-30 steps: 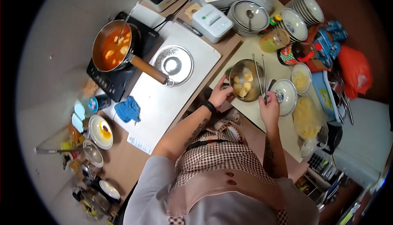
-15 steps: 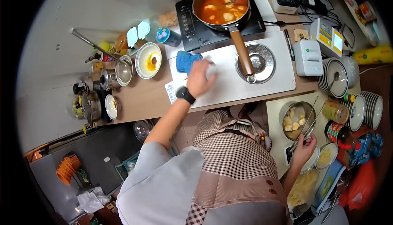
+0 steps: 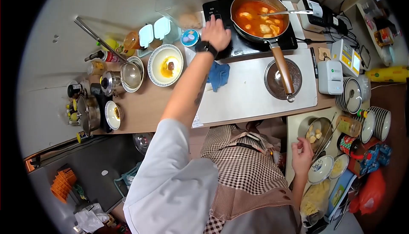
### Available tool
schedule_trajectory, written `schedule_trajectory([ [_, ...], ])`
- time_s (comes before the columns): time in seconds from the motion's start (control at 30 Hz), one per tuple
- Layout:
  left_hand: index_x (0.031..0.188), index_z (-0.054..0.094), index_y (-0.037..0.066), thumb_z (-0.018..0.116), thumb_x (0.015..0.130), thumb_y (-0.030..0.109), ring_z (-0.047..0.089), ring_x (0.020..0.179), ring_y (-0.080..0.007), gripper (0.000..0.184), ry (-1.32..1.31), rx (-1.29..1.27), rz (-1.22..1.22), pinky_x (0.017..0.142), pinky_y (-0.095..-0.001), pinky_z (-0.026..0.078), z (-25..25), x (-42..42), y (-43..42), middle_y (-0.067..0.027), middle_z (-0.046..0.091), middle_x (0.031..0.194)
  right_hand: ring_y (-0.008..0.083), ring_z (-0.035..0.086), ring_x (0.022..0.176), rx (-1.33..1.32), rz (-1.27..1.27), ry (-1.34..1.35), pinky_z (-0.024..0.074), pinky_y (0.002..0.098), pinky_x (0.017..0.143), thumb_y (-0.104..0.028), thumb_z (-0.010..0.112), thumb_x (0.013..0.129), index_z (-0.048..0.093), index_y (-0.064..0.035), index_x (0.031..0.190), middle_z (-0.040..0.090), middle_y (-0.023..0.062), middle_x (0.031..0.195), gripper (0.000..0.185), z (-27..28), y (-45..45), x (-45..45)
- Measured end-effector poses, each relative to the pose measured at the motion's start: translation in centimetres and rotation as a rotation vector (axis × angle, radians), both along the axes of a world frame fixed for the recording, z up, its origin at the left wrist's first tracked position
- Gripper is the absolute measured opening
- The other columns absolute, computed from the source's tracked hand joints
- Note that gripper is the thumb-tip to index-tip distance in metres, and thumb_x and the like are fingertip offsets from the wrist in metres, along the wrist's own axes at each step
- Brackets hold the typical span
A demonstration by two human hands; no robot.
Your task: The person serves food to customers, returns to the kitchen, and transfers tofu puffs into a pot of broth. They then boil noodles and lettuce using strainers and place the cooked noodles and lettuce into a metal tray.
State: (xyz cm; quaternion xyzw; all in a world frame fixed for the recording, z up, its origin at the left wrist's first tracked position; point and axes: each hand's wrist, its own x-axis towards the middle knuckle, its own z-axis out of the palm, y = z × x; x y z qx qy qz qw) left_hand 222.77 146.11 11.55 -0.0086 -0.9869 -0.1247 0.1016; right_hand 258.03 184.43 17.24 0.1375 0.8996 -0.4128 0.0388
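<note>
My left hand (image 3: 216, 34) reaches over the left part of a black induction cooker (image 3: 289, 43), fingers stretched out on its control panel and holding nothing. On the cooker stands a saucepan (image 3: 241, 31) of red soup with pale pieces, a spoon (image 3: 294, 12) resting in it. A blue cloth (image 3: 219, 77) lies just below my left wrist. My right hand (image 3: 302, 153) is beside a metal bowl (image 3: 303, 128) of pale pieces; its fingers are loosely bent and apart, with nothing visible in them. Metal tongs (image 3: 325, 143) lean from that bowl.
A round metal lid (image 3: 272, 80) lies under the saucepan's wooden handle. Left of my arm stand a patterned bowl (image 3: 154, 59) with yellow and brown seasoning, a blue-lidded tub (image 3: 189, 38) and a ladle (image 3: 130, 75). Printers (image 3: 330, 77) and stacked plates (image 3: 380, 123) are at the right.
My left hand has moved from beside the blue cloth up onto the cooker's panel. My right hand has let go of the tongs and moved left of them. The camera view has shifted.
</note>
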Motion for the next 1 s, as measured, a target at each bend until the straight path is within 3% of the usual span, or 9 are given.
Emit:
schedule_trajectory([
  [0.2,0.137,0.049,-0.002,0.048,0.091,0.035,0.049,0.132,-0.0385,0.059,-0.317,0.058,0.130,0.108,-0.0457,0.042,1.2,-4.1,-0.6,-0.0291,0.035,0.153,0.0254,0.056,0.068,-0.031,0.258,-0.043,0.0481,0.0342,0.064,-0.011,0.073,0.081,0.064,0.0003,0.100,0.056,0.0105,0.077,0.024,0.6,-5.6,-2.0],
  [0.3,0.117,0.056,-0.002,0.054,0.086,0.025,0.052,0.125,-0.0425,0.040,-0.161,0.199,0.068,0.103,-0.0488,0.045,2.4,-0.9,-0.5,-0.0310,0.043,0.145,0.0273,0.060,0.074,-0.045,0.355,-0.057,0.0504,0.0369,0.067,-0.014,0.073,0.082,0.064,-0.0005,0.104,0.058,0.0115,0.080,0.026,-0.4,-10.3,-5.1],
  [0.43,0.104,0.054,-0.002,0.057,0.081,0.013,0.056,0.113,-0.0433,0.027,0.080,0.372,-0.145,0.095,-0.0460,0.048,3.6,10.0,-1.3,-0.0293,0.051,0.134,0.0335,0.063,0.093,0.159,0.734,0.263,0.0541,0.0438,0.078,-0.020,0.072,0.082,0.060,-0.0056,0.121,0.058,0.0178,0.115,0.044,-5.7,-19.0,-12.2],
  [0.5,0.105,0.054,-0.001,0.057,0.083,0.009,0.059,0.101,-0.0330,0.024,0.051,0.580,-0.134,0.087,-0.0388,0.049,3.2,15.3,-2.4,-0.0210,0.057,0.123,0.0359,0.062,0.097,0.156,0.787,0.416,0.0548,0.0442,0.081,-0.020,0.072,0.081,0.059,-0.0113,0.127,0.054,0.0200,0.122,0.048,-9.5,-24.7,-15.9],
  [0.57,0.105,0.055,0.001,0.057,0.086,0.007,0.056,0.091,-0.0208,0.021,-0.059,0.950,-0.022,0.078,-0.0307,0.046,2.9,20.2,-3.4,-0.0128,0.058,0.116,0.0367,0.063,0.096,0.232,0.788,0.410,0.0551,0.0445,0.081,-0.019,0.071,0.079,0.062,-0.0154,0.121,0.056,0.0189,0.115,0.043,-11.8,-28.5,-18.2],
  [0.63,0.100,0.054,0.003,0.057,0.087,0.006,0.053,0.089,-0.0138,0.014,-0.189,0.984,0.058,0.073,-0.0268,0.044,2.7,24.1,-4.7,-0.0090,0.060,0.116,0.0370,0.063,0.093,0.195,0.823,0.178,0.0547,0.0452,0.079,-0.017,0.070,0.079,0.063,-0.0168,0.116,0.057,0.0171,0.111,0.038,-11.5,-29.1,-20.1],
  [0.77,0.089,0.055,0.004,0.061,0.082,0.004,0.054,0.080,-0.0170,0.009,-0.255,1.032,0.035,0.068,-0.0273,0.044,0.8,30.2,-7.0,-0.0082,0.065,0.107,0.0377,0.063,0.086,0.005,0.534,0.287,0.0535,0.0448,0.073,-0.016,0.068,0.080,0.064,-0.0131,0.107,0.057,0.0140,0.103,0.027,-6.0,-25.4,-20.8],
  [0.9,0.086,0.054,0.003,0.061,0.082,0.001,0.053,0.077,-0.0146,0.009,-0.341,1.029,0.060,0.070,-0.0264,0.044,-0.2,32.5,-6.9,-0.0066,0.064,0.107,0.0355,0.056,0.108,0.378,0.438,0.486,0.0455,0.0464,0.092,-0.013,0.065,0.082,0.063,-0.0076,0.119,0.059,0.0132,0.108,0.037,-3.7,-23.0,-25.2],
  [1.0,0.087,0.056,0.003,0.063,0.080,0.000,0.051,0.073,-0.0132,0.010,-0.390,1.077,0.037,0.068,-0.0264,0.045,-0.5,32.1,-5.5,-0.0059,0.064,0.103,0.0407,0.047,0.127,0.456,0.494,0.590,0.0361,0.0503,0.110,-0.016,0.066,0.084,0.057,-0.0059,0.132,0.051,0.0198,0.138,0.050,-7.7,-24.5,-27.8],
])
